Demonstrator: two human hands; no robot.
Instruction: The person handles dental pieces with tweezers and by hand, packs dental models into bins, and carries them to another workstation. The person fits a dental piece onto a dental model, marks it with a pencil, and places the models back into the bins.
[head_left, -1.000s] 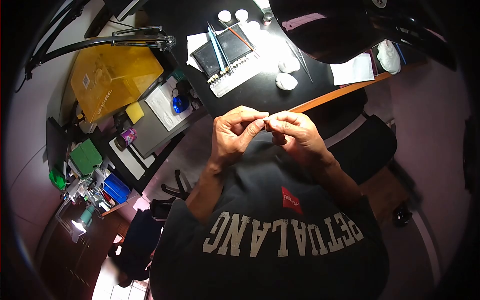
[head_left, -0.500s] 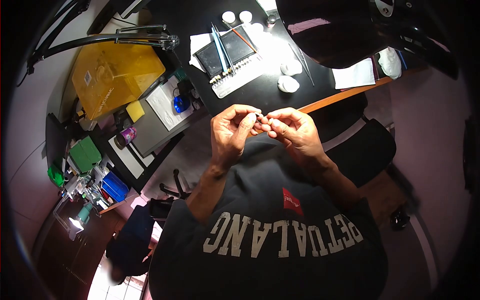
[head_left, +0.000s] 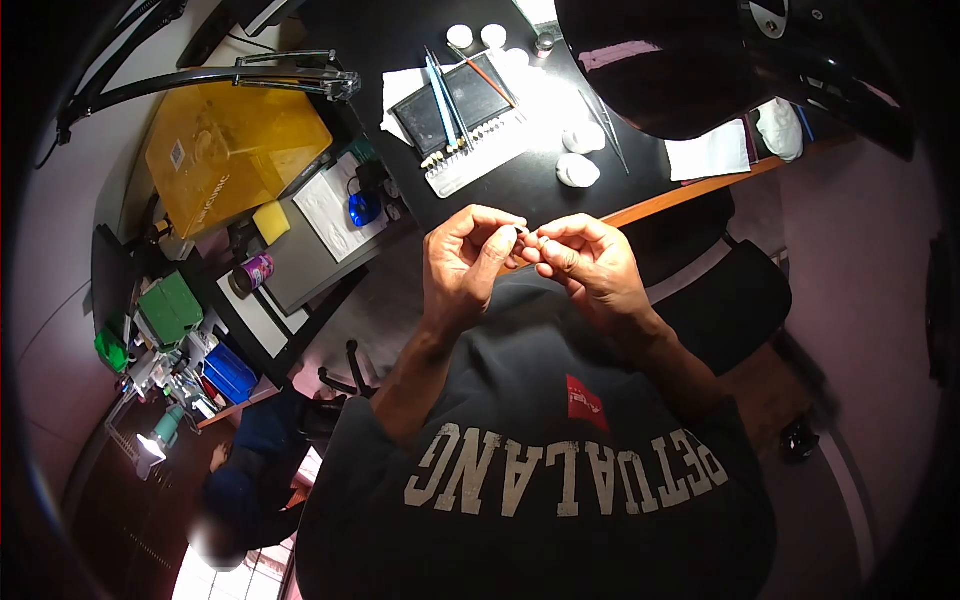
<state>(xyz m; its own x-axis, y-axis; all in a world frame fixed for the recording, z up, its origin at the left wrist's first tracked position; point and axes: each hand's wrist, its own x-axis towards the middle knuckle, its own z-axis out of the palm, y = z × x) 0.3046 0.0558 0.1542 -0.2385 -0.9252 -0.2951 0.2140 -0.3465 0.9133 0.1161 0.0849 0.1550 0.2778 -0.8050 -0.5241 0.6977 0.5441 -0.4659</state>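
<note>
My left hand [head_left: 462,265] is raised in front of my chest, its thumb and forefinger pinched on something tiny that I cannot make out. Facing it, my right hand [head_left: 592,265] has its fingertips pressed together close to the same spot. Both hands are near the front edge of the black desk [head_left: 500,195]. Beyond them lie a dark palette [head_left: 483,100] with brushes [head_left: 440,105] across it, and a white strip [head_left: 470,165] with a row of small pieces. Two white jars stand closer, one of them the near jar [head_left: 577,170].
A black lamp hood [head_left: 660,90] hangs over the desk's right part, above a white cloth [head_left: 708,152]. A yellow box [head_left: 235,150] stands at left. The black chair [head_left: 735,300] is at right. Another person [head_left: 260,460] is at lower left.
My fingertips have shifted slightly, with a small gap opening between the two hands' thumbs. The view has moved a little. The other person at lower left has changed position.
</note>
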